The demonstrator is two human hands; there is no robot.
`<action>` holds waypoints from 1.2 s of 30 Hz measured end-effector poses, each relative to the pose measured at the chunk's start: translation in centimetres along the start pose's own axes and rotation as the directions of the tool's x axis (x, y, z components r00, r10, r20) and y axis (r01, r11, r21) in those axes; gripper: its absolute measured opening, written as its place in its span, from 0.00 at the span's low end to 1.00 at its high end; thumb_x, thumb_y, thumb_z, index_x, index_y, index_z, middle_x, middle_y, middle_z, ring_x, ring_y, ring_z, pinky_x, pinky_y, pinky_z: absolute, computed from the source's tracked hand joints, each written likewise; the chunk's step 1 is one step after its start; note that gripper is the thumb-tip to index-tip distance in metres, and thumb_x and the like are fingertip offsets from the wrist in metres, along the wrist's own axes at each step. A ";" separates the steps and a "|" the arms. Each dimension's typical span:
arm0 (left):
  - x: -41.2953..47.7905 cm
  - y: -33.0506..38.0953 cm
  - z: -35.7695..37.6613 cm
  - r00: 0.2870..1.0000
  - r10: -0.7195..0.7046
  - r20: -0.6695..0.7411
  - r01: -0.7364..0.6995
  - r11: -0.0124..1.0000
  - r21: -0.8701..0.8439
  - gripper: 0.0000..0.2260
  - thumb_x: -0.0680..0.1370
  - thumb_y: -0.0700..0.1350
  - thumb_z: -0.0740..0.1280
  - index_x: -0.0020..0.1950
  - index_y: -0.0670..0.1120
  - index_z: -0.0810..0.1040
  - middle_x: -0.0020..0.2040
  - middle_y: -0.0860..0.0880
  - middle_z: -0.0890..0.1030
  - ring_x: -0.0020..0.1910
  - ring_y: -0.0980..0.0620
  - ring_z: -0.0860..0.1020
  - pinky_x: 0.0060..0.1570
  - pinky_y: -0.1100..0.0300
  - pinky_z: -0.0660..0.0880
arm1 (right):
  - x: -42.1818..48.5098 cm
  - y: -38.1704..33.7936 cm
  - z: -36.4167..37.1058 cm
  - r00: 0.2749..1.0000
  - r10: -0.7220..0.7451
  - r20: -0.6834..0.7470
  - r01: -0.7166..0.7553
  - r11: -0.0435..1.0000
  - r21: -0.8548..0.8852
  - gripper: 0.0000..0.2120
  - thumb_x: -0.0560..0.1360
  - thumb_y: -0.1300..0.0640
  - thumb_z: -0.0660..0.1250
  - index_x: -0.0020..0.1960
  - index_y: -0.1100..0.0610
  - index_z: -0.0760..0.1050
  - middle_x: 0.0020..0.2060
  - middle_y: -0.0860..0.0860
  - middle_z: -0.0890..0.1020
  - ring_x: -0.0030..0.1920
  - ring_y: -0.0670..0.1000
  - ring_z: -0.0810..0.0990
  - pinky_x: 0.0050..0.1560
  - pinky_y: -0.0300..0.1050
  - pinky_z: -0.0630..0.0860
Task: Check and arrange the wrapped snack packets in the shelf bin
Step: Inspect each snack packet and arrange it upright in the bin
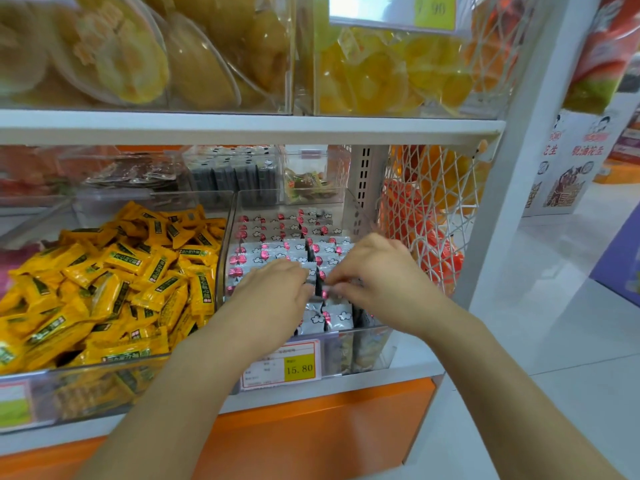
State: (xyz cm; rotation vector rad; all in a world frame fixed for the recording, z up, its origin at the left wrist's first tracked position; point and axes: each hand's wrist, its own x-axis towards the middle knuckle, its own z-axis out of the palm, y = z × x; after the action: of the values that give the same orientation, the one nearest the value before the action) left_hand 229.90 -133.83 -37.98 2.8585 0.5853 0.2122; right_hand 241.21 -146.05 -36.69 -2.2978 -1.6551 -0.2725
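Observation:
A clear plastic shelf bin [367, 332] holds several rows of small silver snack packets [277, 252] with red and cloud prints, standing on edge. Both hands are inside the bin near its front. My left hand [273, 296] lies over the left rows with its fingers curled down onto a packet in the middle. My right hand [377, 275] reaches in from the right and pinches a silver packet [329, 292] between thumb and fingertips. The packets under both hands are hidden.
A bin of loose yellow packets [114, 282] sits directly to the left. A yellow price tag [299, 368] hangs on the bin's front. Clear bins of dark and mixed snacks stand behind. A white net of orange bags [426, 216] hangs to the right, beside a white post [502, 202].

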 end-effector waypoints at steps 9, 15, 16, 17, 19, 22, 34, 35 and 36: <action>-0.1 0.1 -0.3 0.998 0.005 -0.061 -0.010 0.997 -0.079 0.11 0.81 0.45 0.55 0.57 0.42 0.73 0.53 0.47 0.74 0.56 0.48 0.71 0.58 0.52 0.68 | 2.0 0.5 -0.6 0.995 0.066 -0.073 -0.056 0.990 0.133 0.15 0.75 0.64 0.57 0.53 0.49 0.77 0.44 0.46 0.82 0.53 0.48 0.67 0.56 0.46 0.62; 0.2 0.2 -0.5 0.995 -0.013 -0.103 0.001 0.994 -0.113 0.08 0.81 0.44 0.56 0.48 0.43 0.71 0.47 0.48 0.71 0.51 0.48 0.70 0.49 0.57 0.67 | 4.6 1.1 0.2 1.000 0.024 -0.002 -0.024 0.995 -0.101 0.07 0.75 0.54 0.66 0.52 0.47 0.80 0.53 0.44 0.79 0.58 0.51 0.66 0.52 0.48 0.62; 0.2 0.1 -0.5 0.993 -0.016 -0.113 0.002 0.993 -0.122 0.07 0.81 0.44 0.56 0.48 0.43 0.72 0.47 0.48 0.71 0.51 0.48 0.70 0.49 0.58 0.66 | 4.7 1.1 0.5 1.000 0.010 0.026 -0.005 0.986 -0.169 0.07 0.74 0.50 0.67 0.51 0.46 0.80 0.53 0.44 0.78 0.58 0.51 0.65 0.51 0.48 0.60; 0.3 0.0 -0.4 0.992 -0.018 -0.122 0.002 0.992 -0.127 0.08 0.81 0.43 0.56 0.51 0.42 0.72 0.47 0.49 0.70 0.53 0.48 0.70 0.50 0.58 0.65 | 4.8 1.1 0.7 0.999 0.000 0.040 0.009 0.977 -0.212 0.07 0.74 0.47 0.67 0.49 0.45 0.80 0.54 0.45 0.77 0.57 0.51 0.65 0.50 0.48 0.58; 0.6 -0.1 -0.3 0.991 -0.020 -0.135 0.003 0.991 -0.131 0.09 0.81 0.43 0.56 0.56 0.41 0.73 0.49 0.48 0.70 0.56 0.47 0.69 0.52 0.59 0.64 | 4.8 1.2 0.9 0.999 -0.014 0.037 0.022 0.978 -0.209 0.04 0.73 0.48 0.68 0.46 0.45 0.80 0.53 0.44 0.76 0.55 0.50 0.64 0.49 0.47 0.56; 0.7 -0.3 -0.2 0.984 -0.039 -0.175 0.010 0.987 -0.162 0.14 0.81 0.42 0.55 0.66 0.42 0.70 0.62 0.46 0.72 0.63 0.48 0.67 0.59 0.59 0.63 | 4.7 1.3 0.5 1.000 -0.024 0.007 0.025 0.996 -0.089 0.02 0.73 0.51 0.69 0.41 0.47 0.77 0.48 0.44 0.77 0.51 0.47 0.63 0.49 0.45 0.59; 0.5 -0.2 -0.5 0.939 -0.091 -0.333 -0.051 0.917 -0.395 0.20 0.80 0.46 0.59 0.72 0.46 0.65 0.62 0.48 0.70 0.59 0.52 0.69 0.54 0.65 0.62 | 1.6 1.6 -1.7 0.846 0.425 -0.321 -0.016 0.623 0.782 0.08 0.77 0.62 0.63 0.40 0.53 0.71 0.34 0.50 0.76 0.30 0.44 0.73 0.32 0.34 0.69; 0.5 -0.2 -0.5 0.940 -0.092 -0.329 -0.055 0.910 -0.411 0.19 0.80 0.47 0.58 0.71 0.46 0.65 0.60 0.49 0.70 0.55 0.54 0.69 0.51 0.65 0.63 | 1.4 1.5 -1.7 0.831 0.473 -0.295 -0.011 0.543 0.840 0.08 0.77 0.62 0.63 0.40 0.55 0.71 0.34 0.53 0.76 0.29 0.44 0.73 0.30 0.35 0.70; 0.5 -0.2 -0.6 0.941 -0.093 -0.325 -0.059 0.901 -0.430 0.19 0.80 0.47 0.58 0.71 0.47 0.66 0.59 0.50 0.71 0.51 0.56 0.70 0.47 0.67 0.64 | 1.2 1.4 -1.7 0.821 0.507 -0.263 -0.001 0.461 0.887 0.07 0.78 0.63 0.62 0.41 0.56 0.71 0.34 0.55 0.76 0.28 0.44 0.74 0.28 0.34 0.70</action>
State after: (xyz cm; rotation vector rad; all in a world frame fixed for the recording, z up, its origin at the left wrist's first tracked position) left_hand 230.15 -133.35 -37.39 2.3904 0.5395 0.7458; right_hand 242.96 -145.99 -34.92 -1.4459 -0.7955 0.0597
